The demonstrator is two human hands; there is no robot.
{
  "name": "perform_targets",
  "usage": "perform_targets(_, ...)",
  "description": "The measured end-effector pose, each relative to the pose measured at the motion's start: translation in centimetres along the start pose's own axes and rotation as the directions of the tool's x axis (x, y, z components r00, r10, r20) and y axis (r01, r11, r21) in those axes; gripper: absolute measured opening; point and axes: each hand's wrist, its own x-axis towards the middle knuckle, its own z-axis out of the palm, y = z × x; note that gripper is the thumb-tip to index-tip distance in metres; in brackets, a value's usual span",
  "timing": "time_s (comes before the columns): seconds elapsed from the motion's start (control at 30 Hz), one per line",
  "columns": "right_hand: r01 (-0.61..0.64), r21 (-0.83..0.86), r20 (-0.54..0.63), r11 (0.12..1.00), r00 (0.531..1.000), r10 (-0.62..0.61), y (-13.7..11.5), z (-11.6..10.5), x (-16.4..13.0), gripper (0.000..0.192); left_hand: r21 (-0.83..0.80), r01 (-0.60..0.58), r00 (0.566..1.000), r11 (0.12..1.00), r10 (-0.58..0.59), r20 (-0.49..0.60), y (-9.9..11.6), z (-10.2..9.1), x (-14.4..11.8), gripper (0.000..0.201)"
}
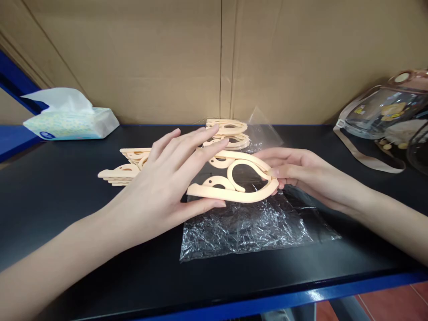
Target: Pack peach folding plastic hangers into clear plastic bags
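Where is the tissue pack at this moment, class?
In the head view, the tissue pack sits at the back left of the black tabletop, near the cardboard, beyond the left hand.

Tabletop [50, 191] — black surface, blue front edge [284, 298]. Back left: one soft tissue pack [73, 122], pale printed wrapper, a white sheet drawn up from the top. Left of centre: cream folded hangers [120, 174], stacked, partly hidden from view. Rear centre: further cream hangers [230, 127], with clear film [262, 129] beside them. Centre to front: one clear plastic bag [244, 236], crinkled, laid flat. Back right: one transparent bottle [384, 109], tilted — its pale strap [368, 154] trailed across the surface.
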Motion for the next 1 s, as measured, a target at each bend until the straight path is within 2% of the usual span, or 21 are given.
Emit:
perform_targets(0.13, 0.010, -0.021, 0.009, 1.000, 1.000, -0.010, 0.01, 0.00, 0.03, 0.023, -0.070, 0.035, 0.999, 0.997, -0.032, 0.038, -0.63, -0.21, -0.16, 0.064)
perform_targets(0.33, -0.004, -0.036, -0.014, 0.999, 1.000, 0.004, 0.02, -0.21, -0.01, 0.027, -0.177, 0.052, 0.998, 0.983, -0.045, 0.041, -0.78, 0.04, -0.26, 0.073)
perform_targets(0.43, -0.001, -0.045, -0.016, 0.999, 1.000, 0.000, 0.01, -0.24, 0.00, 0.027, -0.207, 0.079, 0.996, 0.975, -0.070, 0.049, -0.58, 0.00, -0.24, 0.067)
perform_targets(0.57, -0.005, -0.062, -0.019, 0.998, 1.000, 0.003, -0.02, -0.28, -0.01, 0.027, -0.202, 0.090, 0.995, 0.975, -0.079, 0.063, -0.52, -0.20, -0.19, 0.061)
perform_targets(0.8, 0.026, -0.129, 0.000, 0.991, 1.000, -0.026, 0.08, -0.52, 0.12, 0.031, -0.205, 0.126, 0.991, 0.971, -0.114, 0.070, -0.76, -0.07, -0.21, 0.064)
perform_targets(1.0, 0.054, -0.181, 0.014, 0.982, 0.999, -0.053, 0.10, -0.52, -0.02, 0.027, -0.148, 0.079, 0.996, 0.986, -0.074, 0.045, -0.58, -0.17, -0.19, 0.064)
